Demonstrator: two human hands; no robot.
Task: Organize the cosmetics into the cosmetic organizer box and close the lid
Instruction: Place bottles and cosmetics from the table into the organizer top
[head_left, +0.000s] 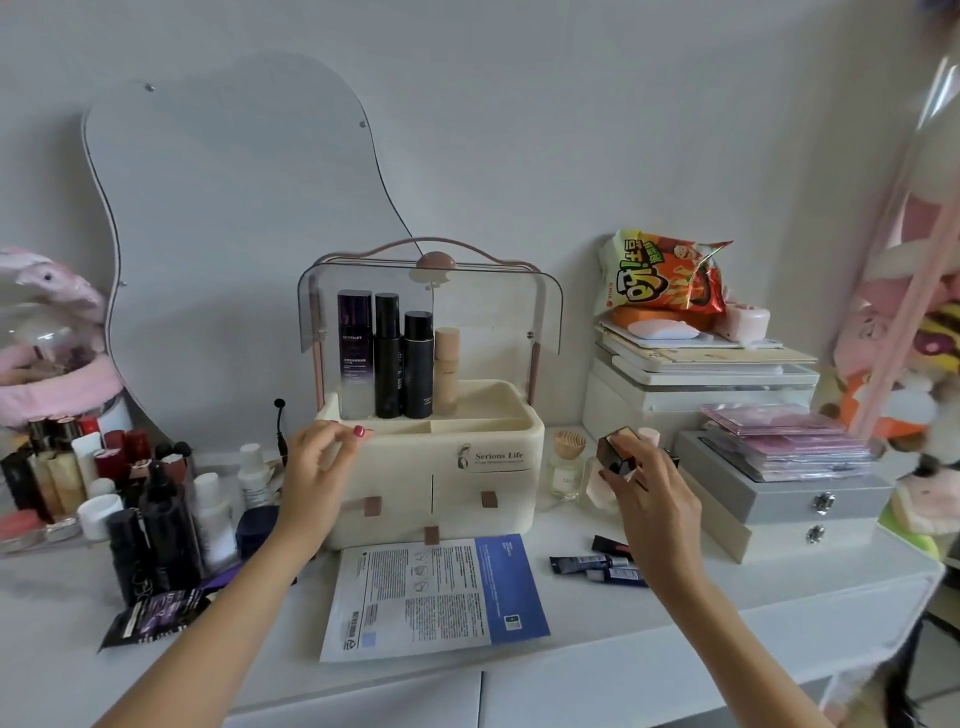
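Note:
The cream cosmetic organizer box stands mid-table with its clear lid swung up. Inside, at the back left, stand a purple bottle, two black bottles and a beige bottle. My left hand hovers at the box's left front corner, fingers apart, holding nothing. My right hand is right of the box and grips a small dark cosmetic case with a pale top. Loose cosmetics crowd the table's left side. Small tubes lie at the right front.
A sheet mask packet lies in front of the box, a dark sachet to its left. A perfume bottle stands right of the box. Grey drawer boxes, stacked white boxes and a snack bag fill the right. A wavy mirror leans behind.

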